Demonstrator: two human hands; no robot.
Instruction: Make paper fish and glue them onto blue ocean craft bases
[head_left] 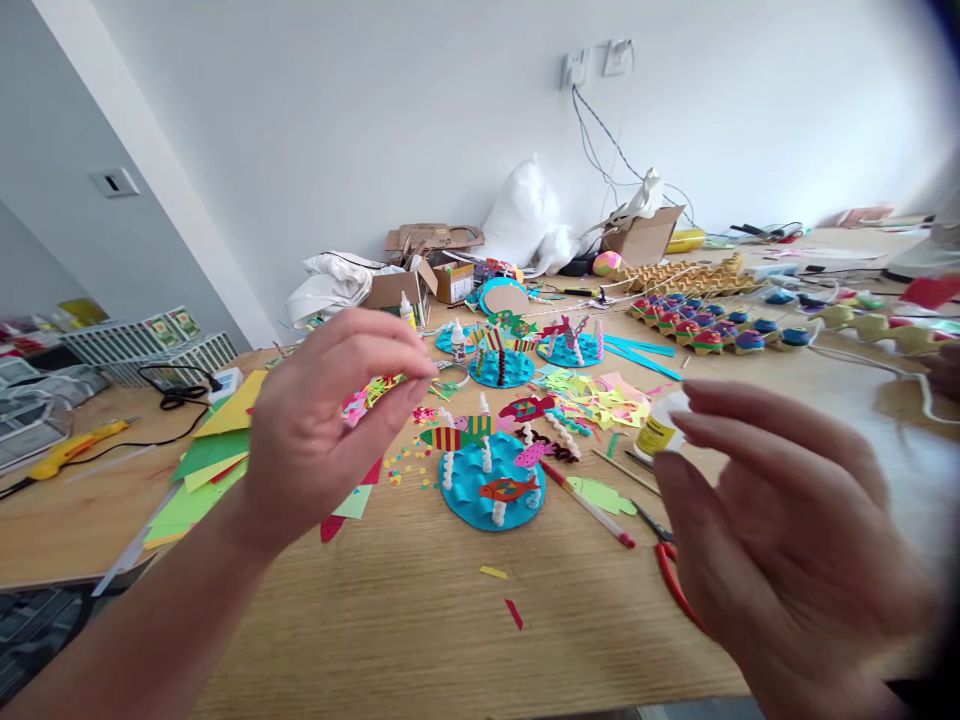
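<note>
My left hand (315, 430) is raised left of the blue disc, its thumb and index fingertips pinched together; whatever lies between them is too small or hidden to make out. On the right, my right hand (787, 510) is closed at the fingertips around a small white glue bottle (657, 432) with a yellow label, held tilted. Between the hands, a blue wavy-topped disc (465, 500) rests on the table. White twisted stems stand on it and carry paper fish, among them an orange fish (508, 489), a pink fish (532, 455) and a striped fish (446, 438).
Red-handled scissors (675, 580) lie beneath my right hand, near a red-capped pen (592, 510) and a green paper fish (604, 496). Coloured sheets (217, 450) are stacked left. Behind are paper scraps (592, 398), more blue discs (501, 372) and painted egg cartons (705, 325).
</note>
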